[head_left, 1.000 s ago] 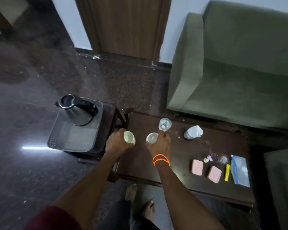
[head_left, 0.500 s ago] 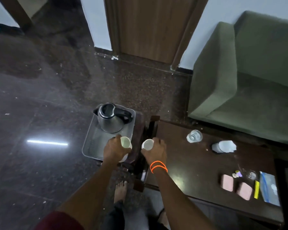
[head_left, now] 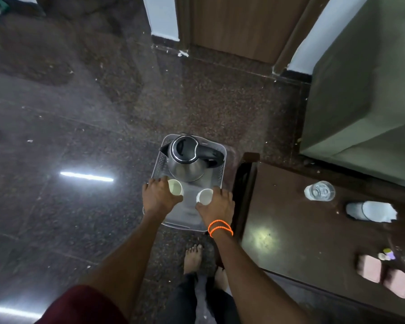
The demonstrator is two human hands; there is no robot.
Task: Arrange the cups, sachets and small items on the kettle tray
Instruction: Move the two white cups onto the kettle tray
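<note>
1. Both hands are now over the kettle tray [head_left: 216, 181]; half a second ago the right hand was still at the left edge of the dark table, and a second ago both cups were above the table itself.
2. The left hand [head_left: 159, 197] has its fingers curled round the left cup [head_left: 175, 187], held upright near the tray's left edge, just in front of the kettle [head_left: 187, 160].
3. The right hand [head_left: 218, 204], with orange bands at the wrist, grips the right cup [head_left: 205, 196] upright toward the tray's right edge. Whether either cup touches the tray floor cannot be told.
4. The two cups sit apart, with bare tray between them.
5. The kettle stands at the tray's far end, as before.
6. On the table [head_left: 290, 218] nothing has shifted: a clear glass [head_left: 319, 191] near the far edge, a white item lying on its side [head_left: 369, 211] beside it, and two pink sachets [head_left: 384, 275] with small items by the right end.
</note>
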